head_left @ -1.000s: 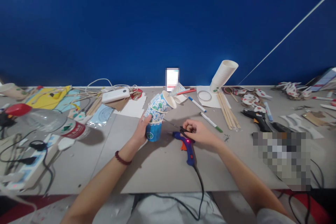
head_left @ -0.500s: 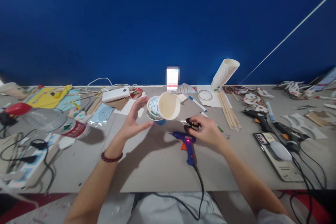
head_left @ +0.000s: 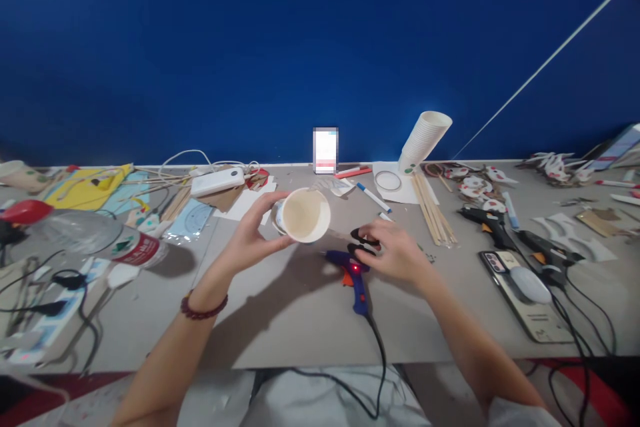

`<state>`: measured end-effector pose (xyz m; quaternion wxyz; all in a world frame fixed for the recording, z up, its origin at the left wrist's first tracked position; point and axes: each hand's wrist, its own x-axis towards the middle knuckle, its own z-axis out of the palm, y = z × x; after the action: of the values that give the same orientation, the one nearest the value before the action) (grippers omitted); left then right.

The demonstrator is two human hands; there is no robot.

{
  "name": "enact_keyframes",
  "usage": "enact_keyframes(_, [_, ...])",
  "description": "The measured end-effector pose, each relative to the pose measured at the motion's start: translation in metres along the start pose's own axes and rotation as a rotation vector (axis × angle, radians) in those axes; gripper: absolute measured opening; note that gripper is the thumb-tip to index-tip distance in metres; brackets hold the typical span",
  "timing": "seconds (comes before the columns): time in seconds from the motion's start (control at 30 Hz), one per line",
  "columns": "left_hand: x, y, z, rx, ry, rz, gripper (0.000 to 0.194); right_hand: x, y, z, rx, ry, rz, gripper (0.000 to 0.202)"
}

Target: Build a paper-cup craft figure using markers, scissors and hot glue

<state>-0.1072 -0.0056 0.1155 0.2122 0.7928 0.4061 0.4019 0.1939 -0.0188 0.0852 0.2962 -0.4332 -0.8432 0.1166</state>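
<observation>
A paper cup (head_left: 306, 215) is tilted so that its cream inside faces me. My left hand (head_left: 253, 233) holds it from the left, thumb below and fingers above. Black-handled scissors (head_left: 364, 240) are in my right hand (head_left: 397, 248), with my fingers in the loops. Their blades point left toward the cup's rim; whether they touch it, I cannot tell. Just below the scissors a blue glue gun (head_left: 359, 287) with an orange trigger and a red light lies on the table, its nozzle to the left.
Stacked paper cups (head_left: 425, 140) lean at the back right beside wooden sticks (head_left: 434, 210). A plastic bottle (head_left: 110, 237) lies on the left near a power strip (head_left: 60, 320). On the right are black glue guns (head_left: 545, 253) and a phone (head_left: 525, 300). A lit screen (head_left: 325, 150) stands at the back.
My left hand was spread beside the cup and has closed on it. The cup has turned, its opening facing me more fully. The scissors remain in my right hand.
</observation>
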Motion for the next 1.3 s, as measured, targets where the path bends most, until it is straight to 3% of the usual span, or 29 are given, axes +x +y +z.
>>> enact_keyframes(0.23, [0.019, 0.002, 0.005, -0.088, -0.028, -0.134, 0.055, 0.007, -0.002, -0.001, 0.426, -0.278, 0.325, 0.010])
enact_keyframes(0.47, [0.043, 0.003, 0.011, -0.262, 0.007, -0.305, 0.049, 0.011, -0.001, 0.011, 0.768, -0.297, 0.521, 0.016])
enact_keyframes(0.67, [0.045, 0.002, 0.016, -0.305, 0.084, -0.326, 0.056, 0.009, -0.002, 0.015, 0.741, -0.242, 0.516, 0.015])
enact_keyframes(0.8, [0.046, 0.010, 0.016, -0.316, 0.141, -0.305, 0.048, 0.008, -0.008, 0.014, 0.623, -0.195, 0.451, 0.011])
enact_keyframes(1.3, [0.042, 0.020, 0.014, -0.255, 0.194, -0.208, 0.043, 0.005, -0.012, 0.011, 0.484, -0.195, 0.309, 0.013])
